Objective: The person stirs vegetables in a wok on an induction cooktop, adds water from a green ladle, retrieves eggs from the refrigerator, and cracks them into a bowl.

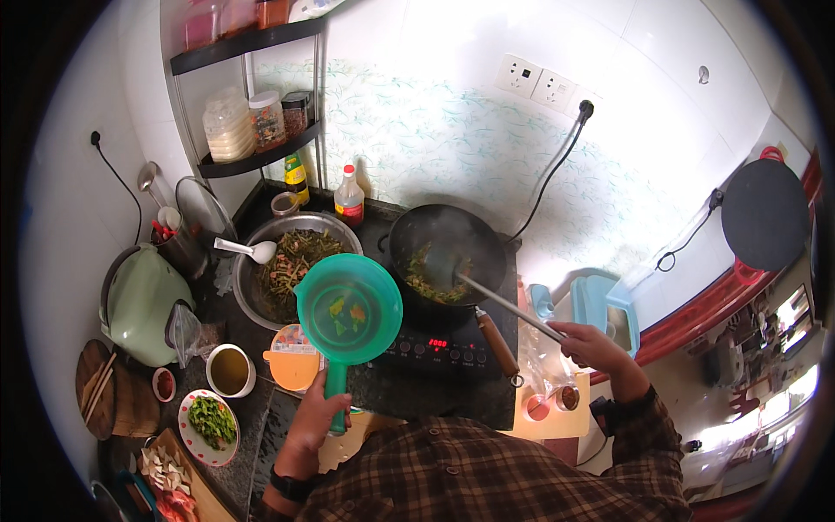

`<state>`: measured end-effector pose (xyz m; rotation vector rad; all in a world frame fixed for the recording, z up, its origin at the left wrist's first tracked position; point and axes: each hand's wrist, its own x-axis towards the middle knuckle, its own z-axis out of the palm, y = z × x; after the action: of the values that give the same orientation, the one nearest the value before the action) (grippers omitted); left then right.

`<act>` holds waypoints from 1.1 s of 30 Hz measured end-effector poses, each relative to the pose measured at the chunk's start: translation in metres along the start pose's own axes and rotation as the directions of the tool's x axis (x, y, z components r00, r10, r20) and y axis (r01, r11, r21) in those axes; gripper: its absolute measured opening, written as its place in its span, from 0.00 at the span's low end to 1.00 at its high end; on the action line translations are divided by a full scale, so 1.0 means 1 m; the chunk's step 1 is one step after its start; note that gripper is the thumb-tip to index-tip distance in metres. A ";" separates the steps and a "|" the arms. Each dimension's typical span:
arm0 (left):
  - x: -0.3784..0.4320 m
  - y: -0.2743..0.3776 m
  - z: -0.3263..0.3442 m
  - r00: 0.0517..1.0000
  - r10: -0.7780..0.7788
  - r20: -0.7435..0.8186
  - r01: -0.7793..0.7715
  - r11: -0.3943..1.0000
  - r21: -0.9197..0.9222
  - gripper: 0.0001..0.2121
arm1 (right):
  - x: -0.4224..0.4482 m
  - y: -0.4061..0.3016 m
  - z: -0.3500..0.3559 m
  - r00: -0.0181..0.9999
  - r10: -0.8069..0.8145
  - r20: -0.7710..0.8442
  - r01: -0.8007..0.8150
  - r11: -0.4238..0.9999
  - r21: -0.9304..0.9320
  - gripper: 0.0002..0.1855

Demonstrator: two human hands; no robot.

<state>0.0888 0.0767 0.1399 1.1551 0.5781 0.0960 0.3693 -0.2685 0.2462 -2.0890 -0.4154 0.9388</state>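
Observation:
My left hand (318, 411) grips the handle of a green plastic water ladle (350, 287), with a few green and orange vegetable scraps at its bottom. In my right hand (590, 349) is the long metal handle of a cooking spatula (509, 305), its head down inside a black wok (479, 241). Chopped green food (434, 287) lies in the wok, with faint steam above it. The wok sits on an induction cooker (417, 346) with a lit red display, its wooden handle (497, 346) pointing toward me. Left of it, a large steel basin (244, 287) holds cooked vegetables and a white spoon (261, 251).
A bowl of brownish liquid (230, 370), a plate of chopped greens (210, 424) and a cutting board (205, 489) with sliced food stand at left. Behind them is a green rice cooker (143, 307). A corner shelf (261, 153) holds jars. A power cord (554, 173) hangs behind the wok.

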 end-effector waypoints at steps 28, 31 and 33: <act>-0.011 0.012 0.015 0.999 0.008 -0.045 -0.008 1.000 0.009 0.23 | 0.077 0.057 0.026 0.861 -0.441 -0.252 0.260 0.809 -0.528 0.21; -0.012 0.013 0.018 0.999 0.012 -0.046 -0.011 0.999 0.040 0.22 | 0.085 0.045 0.027 0.840 -0.413 -0.352 0.127 0.780 -0.613 0.20; -0.011 0.011 0.017 0.999 0.020 -0.041 -0.018 0.998 0.061 0.22 | 0.102 0.056 0.031 0.806 -0.453 -0.381 0.092 0.732 -0.675 0.21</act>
<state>0.0903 0.0633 0.1583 1.2204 0.6105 0.1199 0.4140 -0.2296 0.1413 -2.6590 -0.8141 -0.0250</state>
